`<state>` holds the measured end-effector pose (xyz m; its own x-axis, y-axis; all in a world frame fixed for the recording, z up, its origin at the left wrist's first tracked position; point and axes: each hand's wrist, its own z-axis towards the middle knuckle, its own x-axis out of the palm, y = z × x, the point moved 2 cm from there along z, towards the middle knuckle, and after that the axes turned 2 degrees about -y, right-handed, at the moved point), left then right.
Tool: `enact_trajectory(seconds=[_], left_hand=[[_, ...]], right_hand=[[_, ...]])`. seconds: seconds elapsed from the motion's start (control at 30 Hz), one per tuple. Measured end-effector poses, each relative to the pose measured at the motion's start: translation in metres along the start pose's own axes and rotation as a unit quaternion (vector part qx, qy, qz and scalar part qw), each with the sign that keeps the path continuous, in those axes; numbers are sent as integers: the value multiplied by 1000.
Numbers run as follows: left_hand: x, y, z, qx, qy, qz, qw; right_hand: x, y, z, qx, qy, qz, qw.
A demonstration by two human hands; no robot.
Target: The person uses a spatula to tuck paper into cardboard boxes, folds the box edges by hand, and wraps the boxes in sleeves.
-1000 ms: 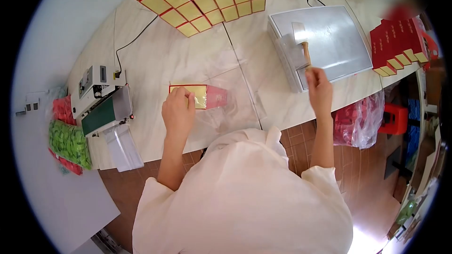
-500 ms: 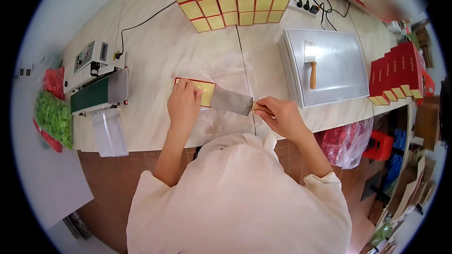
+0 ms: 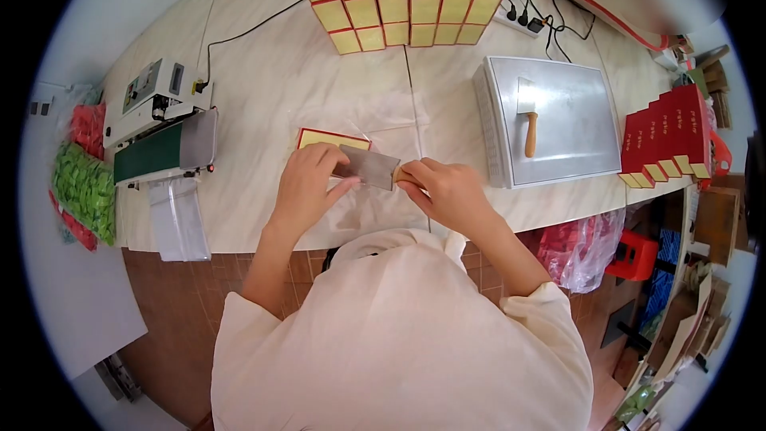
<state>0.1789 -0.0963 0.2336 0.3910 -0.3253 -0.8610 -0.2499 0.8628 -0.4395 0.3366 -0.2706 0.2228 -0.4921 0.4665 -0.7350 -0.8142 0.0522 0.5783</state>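
Observation:
My right hand (image 3: 445,193) is closed around the short wooden handle of a scraper (image 3: 370,168) with a wide grey metal blade. The blade points left and lies over the front part of a flat yellow box (image 3: 335,139) with red edges. My left hand (image 3: 305,185) grips the box at its near left side, fingers bent over it and thumb close to the blade's lower edge. Hand and blade cover much of the box. Thin clear plastic film (image 3: 391,116) is spread around and under it.
A sealing machine (image 3: 163,132) stands left, with clear bags (image 3: 179,219) at the table edge. Stacked yellow-and-red boxes (image 3: 399,0) rise at the back. A metal-topped case (image 3: 570,132) to the right bears a second scraper (image 3: 531,132), beside red boxes (image 3: 666,132).
The scraper has moved left with my right hand, its blade now over the box and near my left fingers. My left hand has shifted slightly nearer me, its thumb now spread toward the blade.

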Motion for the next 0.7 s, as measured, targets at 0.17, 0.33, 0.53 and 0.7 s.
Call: enact_trajectory(seconds=[0.17,0.33,0.53,0.7], left_hand=[[1,18,-3,37,174,104,978],[-13,32,-3,104,22,7,994],[-5,33,6,49,8,3,999],[1,33,8,44,-11,14,999]], right_hand=[[16,-6,5,-20,10,-20,1000],[19,-11,7,-54,-20,-29,998],[15,-8,9,-78,-15,-45,996],[11,0,6,-98,-20,-49,994]])
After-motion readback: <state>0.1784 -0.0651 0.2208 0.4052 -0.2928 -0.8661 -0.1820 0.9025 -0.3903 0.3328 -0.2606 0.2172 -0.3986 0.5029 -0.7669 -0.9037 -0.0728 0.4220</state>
